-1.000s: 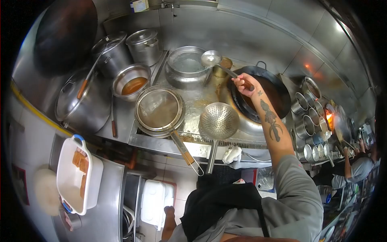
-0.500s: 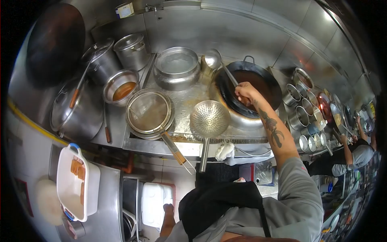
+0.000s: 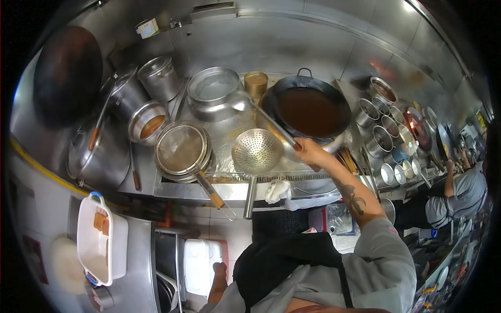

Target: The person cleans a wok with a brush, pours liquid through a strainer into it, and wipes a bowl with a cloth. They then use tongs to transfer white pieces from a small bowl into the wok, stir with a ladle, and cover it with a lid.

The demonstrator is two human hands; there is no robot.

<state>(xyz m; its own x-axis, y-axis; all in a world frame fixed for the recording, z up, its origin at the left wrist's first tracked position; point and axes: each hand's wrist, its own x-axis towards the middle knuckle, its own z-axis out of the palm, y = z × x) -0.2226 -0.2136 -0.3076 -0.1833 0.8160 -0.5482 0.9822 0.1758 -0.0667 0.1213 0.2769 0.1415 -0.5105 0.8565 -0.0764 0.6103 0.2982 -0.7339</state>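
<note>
My right hand [image 3: 311,153] is wrapped round the handle of a metal ladle [image 3: 271,121], in front of the wok. The ladle's bowl, blurred, is at the right rim of a round steel pot [image 3: 214,108] of cloudy liquid. Dark brown liquid lies in the black wok [image 3: 342,112]. A perforated skimmer [image 3: 257,150] and a mesh strainer [image 3: 181,146] rest on the stove. Low beside my body hangs my left hand [image 3: 219,268], near a white lidded box [image 3: 202,266]; its fingers are too small to make out.
Lidded pots [image 3: 159,78] and a bowl of orange sauce [image 3: 148,122] stand left. Several metal containers [image 3: 378,141] line the right. A white tub [image 3: 119,250] sits at lower left. Another person [image 3: 459,193] works at far right.
My right hand has moved toward me and slightly left, and the ladle bowl has swung left and down from behind the stove to the steel pot. My left hand stays low.
</note>
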